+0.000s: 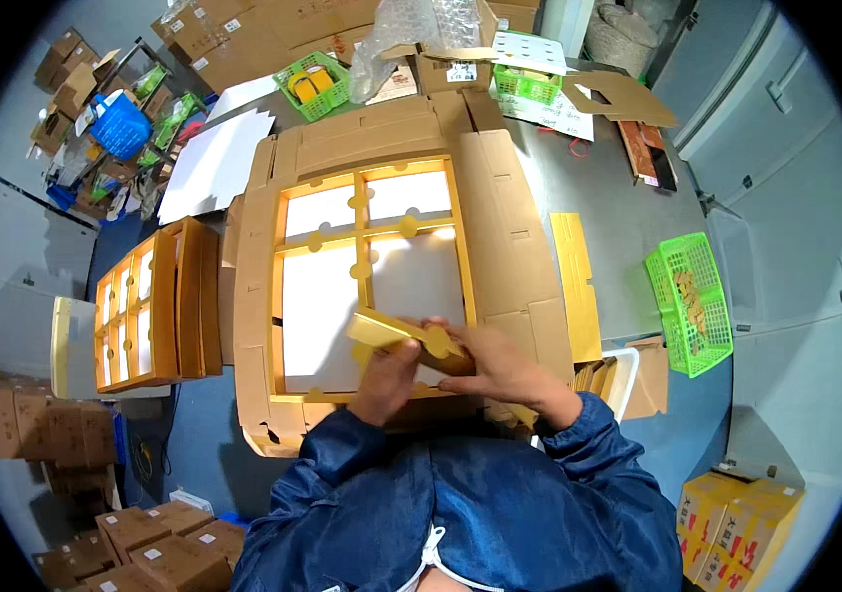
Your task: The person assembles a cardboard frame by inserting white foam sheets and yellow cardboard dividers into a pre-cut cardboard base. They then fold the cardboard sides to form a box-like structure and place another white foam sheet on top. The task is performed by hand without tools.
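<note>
Both my hands grip one folded gold cardboard divider strip (396,328) above the near part of a gold-edged box. My left hand (386,383) pinches it with the thumb on top, toward its left end. My right hand (505,365) closes around its right end, and its fingers are partly blurred. Below lies the shallow gold box (278,296) with a white bottom. Gold dividers (364,237) with round tabs cross inside it and form two smaller far compartments. The near part of the box is partly hidden by my hands and the strip.
Opened brown cardboard (519,257) surrounds the box. A flat gold strip (576,286) lies to its right, near a green basket (689,306) of small tan pieces. More divided gold boxes (135,316) stand at left. White sheets (214,168) and a green basket (312,84) are farther back.
</note>
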A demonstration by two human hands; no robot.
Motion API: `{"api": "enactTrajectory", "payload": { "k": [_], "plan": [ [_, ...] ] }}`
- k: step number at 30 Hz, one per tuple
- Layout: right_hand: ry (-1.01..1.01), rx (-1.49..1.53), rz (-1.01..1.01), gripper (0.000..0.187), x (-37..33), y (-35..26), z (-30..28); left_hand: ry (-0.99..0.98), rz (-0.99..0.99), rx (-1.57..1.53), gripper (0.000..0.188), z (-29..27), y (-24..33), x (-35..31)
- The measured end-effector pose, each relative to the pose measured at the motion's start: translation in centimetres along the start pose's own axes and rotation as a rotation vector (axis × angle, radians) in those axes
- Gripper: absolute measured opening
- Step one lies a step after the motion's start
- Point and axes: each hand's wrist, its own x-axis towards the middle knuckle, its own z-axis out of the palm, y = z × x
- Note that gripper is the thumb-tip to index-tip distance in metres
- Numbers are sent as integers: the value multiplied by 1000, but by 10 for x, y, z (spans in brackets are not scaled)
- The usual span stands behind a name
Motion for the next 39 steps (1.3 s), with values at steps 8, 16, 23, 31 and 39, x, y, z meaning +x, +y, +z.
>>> {"api": "enactTrajectory", "payload": {
  "k": [8,16,23,31,39],
  "plan": [
    [-37,-4,158,74,-9,-8,0,99,59,-17,29,-26,49,2],
    [66,-5,74,73,-13,17,11,248,164,-62,29,-61,57,-2],
    [-137,16,225,49,-10,15,2,319,188,-75,32,-87,81,-11],
    [-124,-94,176,30,-15,61,-4,669,473,752,66,-96,99,-29],
    [-132,-393,-62,24,-15,52,-47,-277,-313,1713,41,-55,160,-62]
  ]
}}
